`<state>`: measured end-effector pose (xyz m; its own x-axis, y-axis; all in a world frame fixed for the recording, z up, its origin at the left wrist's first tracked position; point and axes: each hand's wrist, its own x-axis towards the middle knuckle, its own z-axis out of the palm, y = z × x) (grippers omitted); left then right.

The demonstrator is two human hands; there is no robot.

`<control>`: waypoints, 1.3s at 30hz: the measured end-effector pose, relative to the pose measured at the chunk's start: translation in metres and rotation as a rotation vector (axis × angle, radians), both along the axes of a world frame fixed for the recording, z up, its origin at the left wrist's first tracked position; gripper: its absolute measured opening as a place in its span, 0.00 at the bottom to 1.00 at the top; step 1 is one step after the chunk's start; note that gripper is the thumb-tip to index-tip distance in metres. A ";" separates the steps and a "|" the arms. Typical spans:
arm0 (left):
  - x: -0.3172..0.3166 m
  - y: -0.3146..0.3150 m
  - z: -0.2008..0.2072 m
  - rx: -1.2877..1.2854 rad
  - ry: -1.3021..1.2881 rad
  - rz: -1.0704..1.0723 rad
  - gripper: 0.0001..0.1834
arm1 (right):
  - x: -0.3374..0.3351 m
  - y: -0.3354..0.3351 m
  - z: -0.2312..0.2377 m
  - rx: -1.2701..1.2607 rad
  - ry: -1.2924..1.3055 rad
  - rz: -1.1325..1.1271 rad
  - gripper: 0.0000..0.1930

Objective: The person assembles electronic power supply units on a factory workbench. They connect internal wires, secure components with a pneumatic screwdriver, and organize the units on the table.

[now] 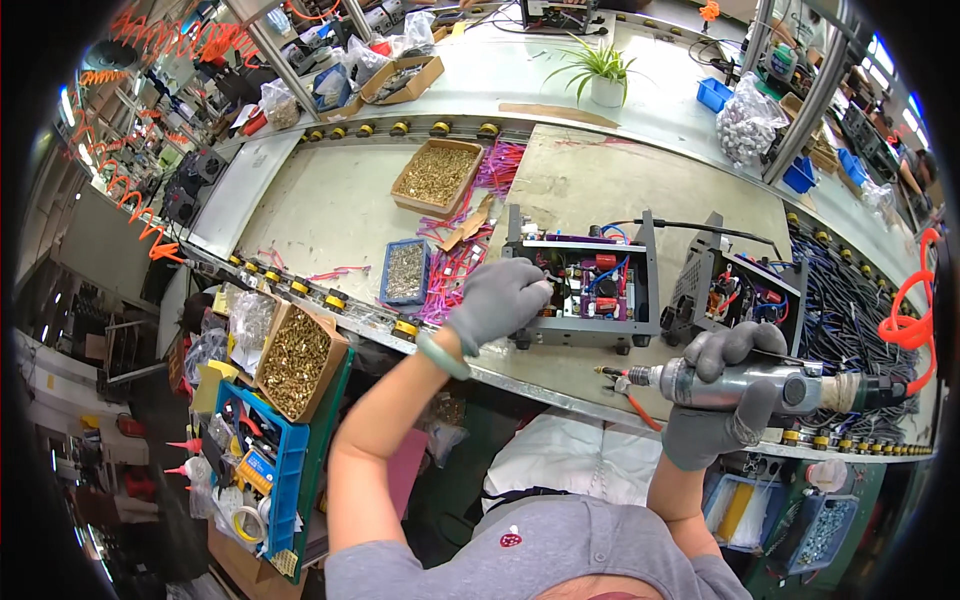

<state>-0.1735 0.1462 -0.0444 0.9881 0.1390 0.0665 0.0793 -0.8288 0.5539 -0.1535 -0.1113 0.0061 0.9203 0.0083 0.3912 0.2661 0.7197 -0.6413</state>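
My left hand, in a grey glove, has its fingers curled together at the left side of an open metal chassis. What the fingertips pinch, if anything, is hidden. Inside the chassis are purple circuit boards, red parts and blue and red wires. My right hand, gloved too, is wrapped round a silver air screwdriver lying level, its tip pointing left in front of the chassis. An orange coiled hose runs to its rear end. Orange-handled pliers lie under the screwdriver's tip, at the bench edge.
A second open chassis stands to the right, beside a heap of black cables. Left of my work are a box of brass screws, a blue bin of small screws and pink cable ties. Rollers line the bench edge.
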 end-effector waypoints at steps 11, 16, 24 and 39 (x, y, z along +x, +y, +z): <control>0.009 -0.001 0.008 0.694 -0.078 0.005 0.11 | -0.001 0.002 -0.009 -0.076 0.044 0.067 0.29; 0.016 -0.014 0.009 0.841 0.162 -0.282 0.04 | 0.000 0.006 -0.010 -0.112 0.096 0.080 0.31; 0.027 0.001 0.014 0.463 0.315 -0.314 0.08 | 0.019 0.025 -0.003 -0.066 -0.019 0.097 0.27; 0.034 -0.016 0.017 0.451 0.525 -0.190 0.11 | 0.062 0.081 -0.059 -0.082 0.000 0.304 0.26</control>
